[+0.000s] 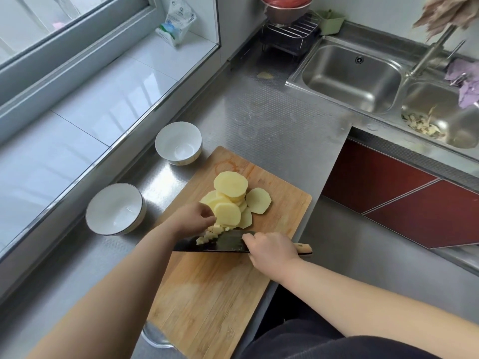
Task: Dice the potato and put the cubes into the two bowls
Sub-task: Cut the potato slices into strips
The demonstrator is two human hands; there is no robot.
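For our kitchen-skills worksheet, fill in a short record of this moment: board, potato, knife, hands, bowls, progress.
board: wooden cutting board on steel counter
potato: pile of slices; few cubes beside the blade
knife: cleaver, flat side up
right hand: grips cleaver
left hand: holds slices
bowls: near bowl, far bowl, both empty
progress: dicing just begun

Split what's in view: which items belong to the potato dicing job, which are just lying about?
In use: pile of pale yellow potato slices, small potato cubes, dark-bladed cleaver with wooden handle, wooden cutting board, two empty white ceramic bowls, left hand, right hand.

Lying about: steel double sink, peelings, purple cloth, wire rack, plastic bag.
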